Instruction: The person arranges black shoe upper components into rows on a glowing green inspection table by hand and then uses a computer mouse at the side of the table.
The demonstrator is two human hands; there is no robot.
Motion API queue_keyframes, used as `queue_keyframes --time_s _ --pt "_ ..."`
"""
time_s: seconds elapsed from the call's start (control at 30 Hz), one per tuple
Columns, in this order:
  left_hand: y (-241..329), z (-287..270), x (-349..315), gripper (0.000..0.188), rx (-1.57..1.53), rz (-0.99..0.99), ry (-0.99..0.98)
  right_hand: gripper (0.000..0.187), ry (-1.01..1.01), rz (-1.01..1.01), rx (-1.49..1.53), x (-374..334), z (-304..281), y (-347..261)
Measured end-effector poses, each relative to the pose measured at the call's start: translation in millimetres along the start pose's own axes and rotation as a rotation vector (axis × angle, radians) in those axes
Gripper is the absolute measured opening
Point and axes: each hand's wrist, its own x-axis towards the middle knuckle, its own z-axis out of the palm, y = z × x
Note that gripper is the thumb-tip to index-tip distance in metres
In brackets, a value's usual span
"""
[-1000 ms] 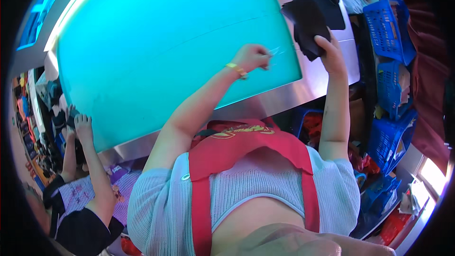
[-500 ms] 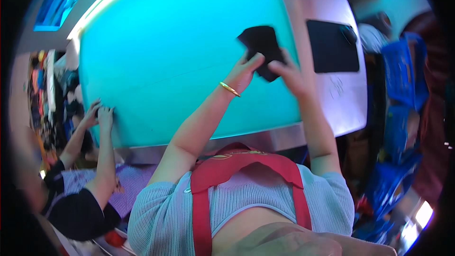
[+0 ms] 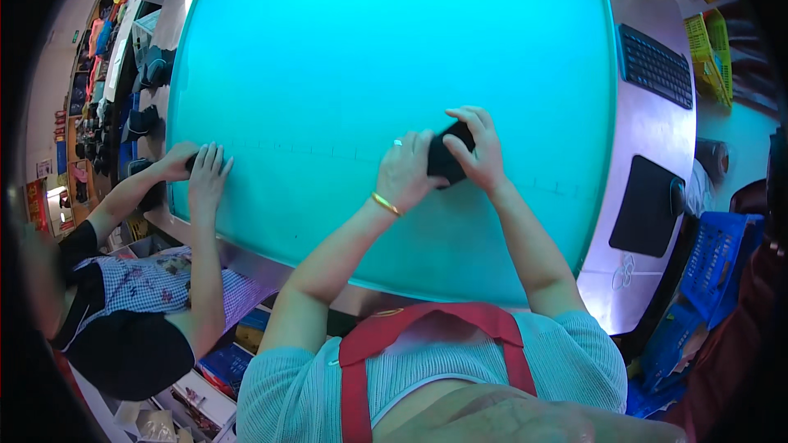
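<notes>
A black flexible piece [image 3: 448,152], like cloth or leather, sits low over the glowing turquoise table surface [image 3: 394,57]. It looks smaller and more compact between my hands, with part of it covered by fingers. My left hand [image 3: 404,171], with a ring and a gold bangle on the wrist, grips its left and lower edge. On the other side, my right hand [image 3: 478,148] wraps fingers over its upper right edge, thumb pressed on its face. Whether the piece is folded I cannot tell.
At the left, a co-worker's hands [image 3: 205,172] hold a small dark piece on the same table. Along the right ledge lie a black keyboard [image 3: 655,66], a black mouse pad [image 3: 644,212] and a mouse [image 3: 677,195]. Blue [image 3: 716,258] and yellow baskets [image 3: 707,57] stand beyond.
My view has turned, so the ledge shows more fully. The black piece, spread wider before, now looks more compact in my hands. The co-worker's hands remain at the table's left edge.
</notes>
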Motion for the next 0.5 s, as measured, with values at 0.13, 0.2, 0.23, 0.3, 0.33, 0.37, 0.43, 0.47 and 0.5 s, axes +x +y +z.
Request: queue_keyframes --time_s 0.13,0.2,0.23,0.3,0.33,0.37,0.43,0.47,0.5 --pt "-30.7 -6.4 47.3 0.088 -0.072 -0.014 -0.058 0.021 -0.016 0.04 -0.105 43.6 14.3 18.9" --pt "-66.8 -35.7 105.1 0.084 -0.111 0.036 -0.132 0.024 0.038 0.007 -0.165 113.3 31.5 29.4" --pt "-95.3 -48.9 150.7 0.082 -0.145 0.088 -0.146 0.03 0.084 0.034 -0.203 155.5 42.4 37.8" --pt "-145.2 -81.9 235.3 0.083 -0.147 0.224 -0.213 0.036 0.169 0.108 -0.268 240.2 65.5 49.5" --pt "-169.9 -90.0 267.5 0.087 -0.124 0.255 -0.169 0.038 0.177 0.194 -0.26 275.6 75.8 55.0" --pt "-187.2 -92.7 296.5 0.09 -0.106 0.287 -0.126 0.04 0.222 0.271 -0.271 305.2 84.6 61.7" --pt "-198.3 -96.1 347.0 0.105 0.036 0.233 -0.152 0.038 0.219 0.401 -0.272 351.6 92.5 73.8" --pt "-219.2 -95.2 370.7 0.107 0.125 0.289 -0.098 0.038 0.248 0.421 -0.249 371.9 103.1 82.4" --pt "-244.8 -92.5 381.5 0.108 0.215 0.329 -0.051 0.04 0.179 0.48 -0.263 387.7 108.0 64.8"
